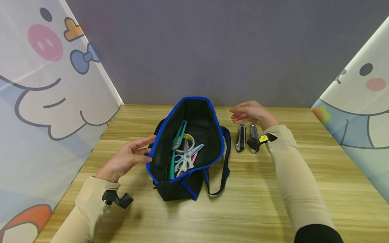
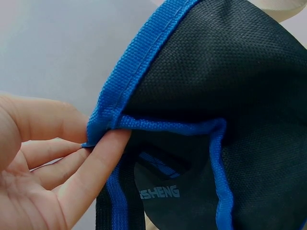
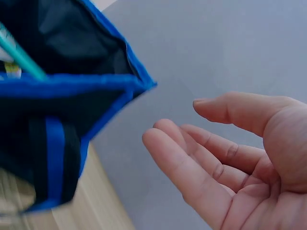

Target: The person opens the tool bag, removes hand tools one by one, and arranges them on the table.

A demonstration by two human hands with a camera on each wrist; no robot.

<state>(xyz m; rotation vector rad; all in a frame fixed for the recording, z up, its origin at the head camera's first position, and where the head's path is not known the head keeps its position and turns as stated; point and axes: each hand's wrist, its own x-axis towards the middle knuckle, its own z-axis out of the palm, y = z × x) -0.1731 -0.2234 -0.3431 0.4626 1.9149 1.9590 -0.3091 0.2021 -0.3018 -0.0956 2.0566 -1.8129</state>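
Left hand (image 1: 129,157) on the bag, thumb and fingers pinching the blue rim (image 2: 132,67) at a corner, left wrist view shows it clearly. Right hand (image 1: 247,113) holds nothing, fingers loosely bent, thumb well apart from them. Black bag (image 1: 179,190) sits between the hands, touching the left one, to the left of the right one with a gap. Mouth gapes up, its long axis runs near to far with the far end leaning toward the right hand's side.

Two utility knives: first knife (image 1: 241,137) and second knife (image 1: 253,130), side by side, just on the near side of the right hand, long axes roughly near to far. Right hand is by far the nearer one; bag lies between the knives and the left hand. Second knife partly hidden by the wrist camera (image 1: 253,143). Can't tell if right fingertips touch either knife; nothing gripped though.

Inside the bag, right of the left hand: white-handled scissors (image 1: 187,158), blue scissors (image 1: 197,149), tape roll (image 1: 191,139), teal tool (image 1: 182,131). Strap (image 1: 225,170) hangs between bag and knives
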